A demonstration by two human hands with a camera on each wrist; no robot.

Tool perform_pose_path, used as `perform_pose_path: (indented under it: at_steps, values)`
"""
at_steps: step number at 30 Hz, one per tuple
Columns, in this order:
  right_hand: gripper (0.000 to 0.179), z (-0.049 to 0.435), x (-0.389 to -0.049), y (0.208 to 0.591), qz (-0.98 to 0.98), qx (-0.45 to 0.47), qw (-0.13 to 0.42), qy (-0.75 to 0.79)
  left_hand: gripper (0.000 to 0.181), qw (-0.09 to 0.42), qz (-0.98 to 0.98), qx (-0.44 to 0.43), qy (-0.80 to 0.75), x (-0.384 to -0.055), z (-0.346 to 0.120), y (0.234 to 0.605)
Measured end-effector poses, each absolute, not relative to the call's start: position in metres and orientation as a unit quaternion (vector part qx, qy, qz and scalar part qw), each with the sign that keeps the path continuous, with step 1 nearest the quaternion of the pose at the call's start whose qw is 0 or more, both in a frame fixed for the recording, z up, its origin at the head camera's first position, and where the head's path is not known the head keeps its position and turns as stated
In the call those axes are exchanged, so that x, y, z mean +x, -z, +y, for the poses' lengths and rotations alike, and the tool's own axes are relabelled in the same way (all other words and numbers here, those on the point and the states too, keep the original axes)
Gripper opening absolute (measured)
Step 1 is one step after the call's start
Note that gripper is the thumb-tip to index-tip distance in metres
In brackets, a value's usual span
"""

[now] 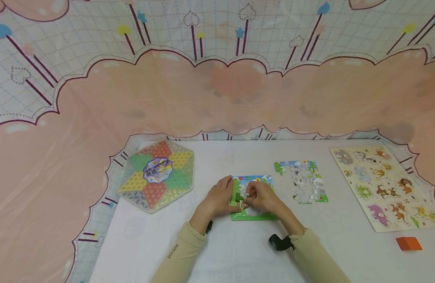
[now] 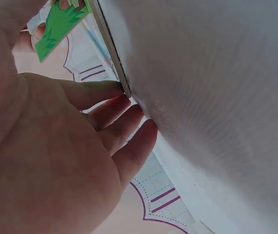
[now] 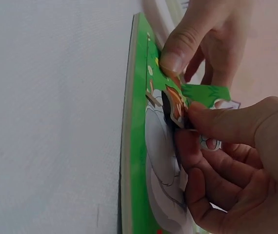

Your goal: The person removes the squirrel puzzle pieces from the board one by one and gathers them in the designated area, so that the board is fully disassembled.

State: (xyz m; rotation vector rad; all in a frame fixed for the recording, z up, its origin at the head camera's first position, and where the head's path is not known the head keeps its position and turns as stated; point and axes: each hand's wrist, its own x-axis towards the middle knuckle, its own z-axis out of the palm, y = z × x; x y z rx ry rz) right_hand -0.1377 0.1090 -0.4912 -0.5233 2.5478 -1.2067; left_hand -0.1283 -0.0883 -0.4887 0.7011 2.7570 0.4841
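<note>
A jigsaw puzzle board [image 1: 256,217] with a green border and a picture of animals lies on the white table. My left hand [image 1: 220,198] rests along its left side, fingers extended; in the left wrist view the fingertips touch the tabletop beside the board's edge. Its thumb [image 3: 174,61] presses on the green border. Over the middle of the board, my right hand [image 1: 261,196] pinches a small puzzle piece [image 3: 177,108] with orange on it, tilted above the picture. A green piece [image 3: 207,92] stands up at the same fingers; whether they grip it too is unclear.
Partly joined puzzle pieces [image 1: 303,182] lie right of the board. Farther right are an animal peg-style board [image 1: 387,188] and an orange block [image 1: 409,243]. A hexagonal Chinese checkers set [image 1: 180,179] lies at the left. Patterned cloth [image 1: 217,98] hangs behind the table.
</note>
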Motion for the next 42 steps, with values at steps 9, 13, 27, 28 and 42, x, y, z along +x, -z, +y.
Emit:
perform_pose_path:
  at_steps: [9,13,27,28,42]
  values:
    - [0.015,0.1074,-0.1378,0.4877,0.887,-0.189,0.158,0.391,0.108,0.122,0.953,0.234,-0.146,-0.1298,-0.0864,0.4924]
    - [0.017,0.1064,-0.1372,0.4883,0.89,-0.183,0.159,0.386,0.109,0.122,0.954,0.233,-0.146,-0.1287,-0.0859,0.4923]
    - [0.006,0.1087,-0.1356,0.4917,0.867,-0.234,0.15,0.413,0.109,0.123,0.952,0.233,-0.153,-0.1274,-0.0863,0.4891]
    - [0.006,0.109,-0.1353,0.4921,0.862,-0.237,0.153,0.421,0.11,0.124,0.953,0.232,-0.152,-0.1275,-0.0863,0.489]
    - [0.007,0.1136,-0.1403,0.4974,0.849,-0.209,0.13,0.467,0.111,0.115,0.955,0.237,-0.135,-0.1281,-0.0854,0.4913]
